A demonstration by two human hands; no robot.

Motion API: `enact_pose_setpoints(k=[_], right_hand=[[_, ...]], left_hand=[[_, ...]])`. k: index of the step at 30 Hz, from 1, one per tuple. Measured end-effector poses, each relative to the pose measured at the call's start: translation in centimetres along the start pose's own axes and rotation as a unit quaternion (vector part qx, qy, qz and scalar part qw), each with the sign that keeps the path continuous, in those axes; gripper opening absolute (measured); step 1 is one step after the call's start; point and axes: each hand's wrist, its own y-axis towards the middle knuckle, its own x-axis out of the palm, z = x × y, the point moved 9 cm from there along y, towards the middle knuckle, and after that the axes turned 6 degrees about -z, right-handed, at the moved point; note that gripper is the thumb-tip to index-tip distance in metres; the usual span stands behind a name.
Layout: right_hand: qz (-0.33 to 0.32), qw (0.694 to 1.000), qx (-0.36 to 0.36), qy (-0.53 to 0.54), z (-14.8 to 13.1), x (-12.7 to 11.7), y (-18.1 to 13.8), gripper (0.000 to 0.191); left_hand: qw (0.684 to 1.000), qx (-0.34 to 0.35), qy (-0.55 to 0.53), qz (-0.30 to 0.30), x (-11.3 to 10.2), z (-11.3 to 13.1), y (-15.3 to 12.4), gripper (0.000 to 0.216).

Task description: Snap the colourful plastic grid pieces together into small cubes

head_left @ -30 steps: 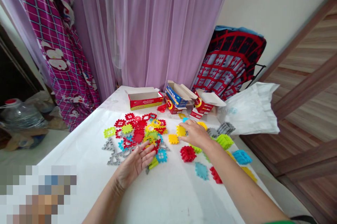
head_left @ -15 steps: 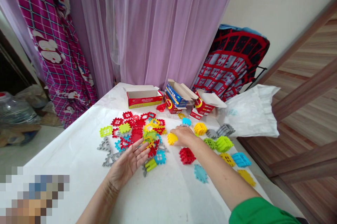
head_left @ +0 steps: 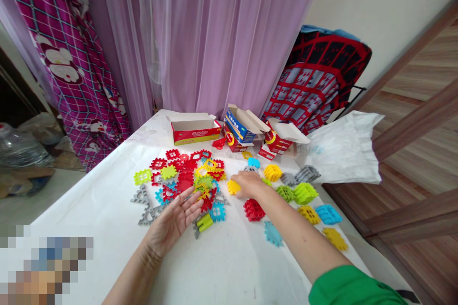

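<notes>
My left hand is palm up with its fingers spread and nothing in it, at the near edge of a mixed pile of toothed plastic building pieces. Red pieces make up much of that pile. Grey pieces lie left of the hand, and a blue window piece is to its right. Over the table's middle, my right hand has its fingers closed at a yellow building piece; its fingertips are partly hidden. A stack of red pieces sits just nearer than that hand.
Sorted stacks lie to the right, among them yellow pieces, lime green pieces and blue window pieces. Along the back of the white table stand a red open box, a blue box and a white bag.
The view has tilted slightly. Both hands stay at nearly the same places among the pieces, the left still spread and the right still at the yellow piece.
</notes>
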Motion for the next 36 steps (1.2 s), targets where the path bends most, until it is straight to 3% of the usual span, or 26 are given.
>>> enact_pose_setpoints(k=[13,18,21,24,26,28,32,36], right_hand=[[0.003,1.0,-0.008,0.008,0.0,0.3,0.2,0.058],[0.013,1.0,0.006,0.021,0.7,-1.7,-0.9,0.063],[0.084,0.994,0.023,0.069,2.1,-4.5,-2.7,0.053],[0.218,0.959,0.039,0.177,2.7,-6.3,-5.6,0.032],[0.3,0.915,0.04,0.267,1.8,-5.4,-7.6,0.026],[0.346,0.876,0.023,0.334,-0.5,-3.1,-8.8,0.026],[0.365,0.849,-0.063,0.378,-6.9,2.0,-9.2,0.023],[0.373,0.833,-0.06,0.404,-8.5,4.6,-8.7,0.023]], left_hand=[[1.0,-0.003,-0.001,0.018,-0.2,0.0,0.1,0.042],[1.0,-0.001,-0.01,0.028,0.0,0.0,-0.1,0.04],[1.0,-0.003,-0.012,0.028,0.1,0.1,-0.1,0.041],[0.999,-0.004,-0.021,0.032,0.3,0.1,-0.2,0.04],[0.999,-0.003,-0.024,0.038,0.2,0.2,-0.2,0.041],[0.999,-0.002,-0.025,0.048,0.1,0.2,-0.3,0.044],[0.998,0.006,-0.014,0.063,-0.3,0.5,-0.8,0.046],[0.994,0.036,0.004,0.104,-1.1,1.6,-1.7,0.038]])
